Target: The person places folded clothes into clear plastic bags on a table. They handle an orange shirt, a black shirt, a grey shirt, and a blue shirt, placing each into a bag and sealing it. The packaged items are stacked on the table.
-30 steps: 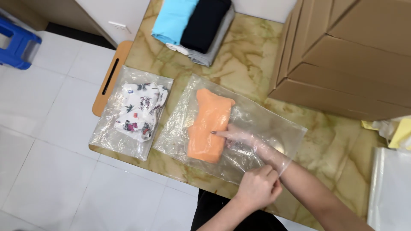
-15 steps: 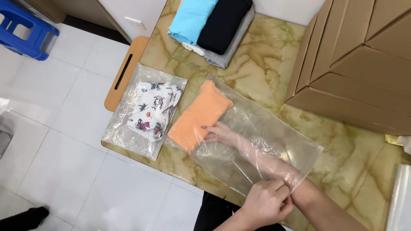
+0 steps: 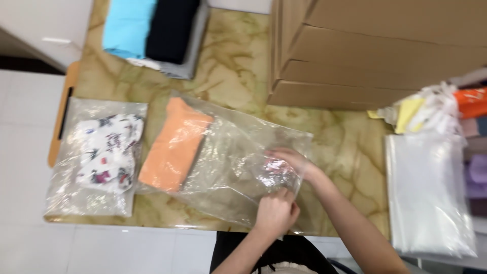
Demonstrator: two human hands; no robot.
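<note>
I take this for a small garment packing station: flat cardboard cartons (image 3: 375, 50) stack along the far edge of the marble-patterned counter (image 3: 233, 76), folded clothes (image 3: 157, 33) sit at its far left corner, and empty clear bags (image 3: 431, 198) pile at its right edge.

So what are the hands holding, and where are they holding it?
Both hands hold the clear plastic bag at its open end: the left hand pinches the near edge, the right hand is at the mouth. The orange cloth lies inside, untouched.
</note>
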